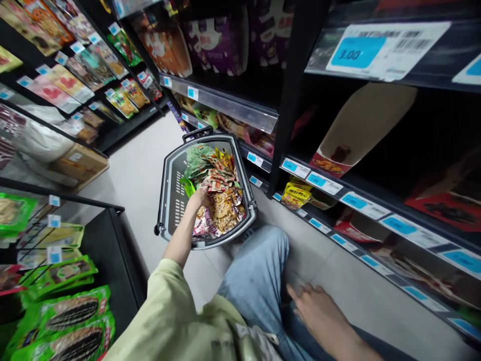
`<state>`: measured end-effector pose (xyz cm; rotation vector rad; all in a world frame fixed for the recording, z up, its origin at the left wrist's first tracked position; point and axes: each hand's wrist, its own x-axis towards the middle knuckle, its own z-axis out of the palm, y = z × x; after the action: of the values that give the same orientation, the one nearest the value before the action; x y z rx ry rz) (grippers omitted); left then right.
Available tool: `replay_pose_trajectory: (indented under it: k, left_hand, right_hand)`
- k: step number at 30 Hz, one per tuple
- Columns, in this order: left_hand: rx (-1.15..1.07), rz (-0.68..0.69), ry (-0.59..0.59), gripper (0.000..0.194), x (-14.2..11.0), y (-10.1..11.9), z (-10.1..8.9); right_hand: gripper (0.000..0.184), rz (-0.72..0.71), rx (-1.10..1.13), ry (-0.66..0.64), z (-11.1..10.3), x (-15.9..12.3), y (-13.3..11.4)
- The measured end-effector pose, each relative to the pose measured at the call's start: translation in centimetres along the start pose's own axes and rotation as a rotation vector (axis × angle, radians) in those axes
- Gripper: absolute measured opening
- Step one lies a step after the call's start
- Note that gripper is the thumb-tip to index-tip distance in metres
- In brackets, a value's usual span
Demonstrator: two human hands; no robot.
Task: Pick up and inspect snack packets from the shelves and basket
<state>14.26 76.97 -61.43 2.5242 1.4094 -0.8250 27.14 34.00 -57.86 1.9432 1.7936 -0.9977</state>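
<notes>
My left hand (199, 197) reaches down into a grey and black shopping basket (168, 193) on the floor. Its fingers look curled, and a bright green packet (188, 187) sticks out beside them; the grip itself is partly hidden. Small snack packets fill the basket: pale green ones (199, 159) at the far end, red and white ones (218, 179) in the middle, brown-gold ones (227, 210) and pink-white ones (205, 223) nearer me. Low by my bent knee, my right hand (319, 311) hangs with loosely spread fingers and nothing visible in it.
A dark shelf unit (287, 125) with price labels and snack boxes runs along the right. A yellow packet (296, 194) lies on its lowest level. At left stands a black rack (108, 240) with green bags (75, 313). A cardboard box (80, 163) sits farther back.
</notes>
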Motion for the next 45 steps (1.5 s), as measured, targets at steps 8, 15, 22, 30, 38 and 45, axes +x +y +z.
replay_pose_trajectory:
  k: [8, 15, 22, 30, 38, 45]
  left_hand:
    - [-0.024, -0.036, 0.173, 0.056, -1.4, 0.9, -1.1]
    - [-0.204, -0.048, 0.558, 0.042, -3.1, 0.4, -3.2]
    - [-0.793, 0.076, 0.858, 0.034, -3.3, 0.6, -3.9]
    - [-0.766, 0.193, 0.429, 0.05, -3.5, 1.7, -3.7]
    - [-0.265, 0.032, 0.447, 0.04, -4.4, 2.4, -2.7]
    - [-0.062, 0.449, 0.233, 0.063, -3.7, 2.0, -2.1]
  right_hand:
    - [0.045, -0.001, -0.024, 0.014, -0.7, 0.1, 1.0]
    - [0.045, 0.005, -0.038, -0.004, 0.3, 0.1, 0.8]
    - [0.045, -0.011, 0.003, -0.016, 0.1, 0.1, -0.2]
    - [0.044, -0.002, -0.022, -0.015, 0.2, 0.4, 0.2]
    - [0.044, -0.015, -0.045, -0.025, 0.8, 0.6, -0.1]
    - [0.044, -0.022, -0.076, -0.008, 1.7, 0.6, -0.2]
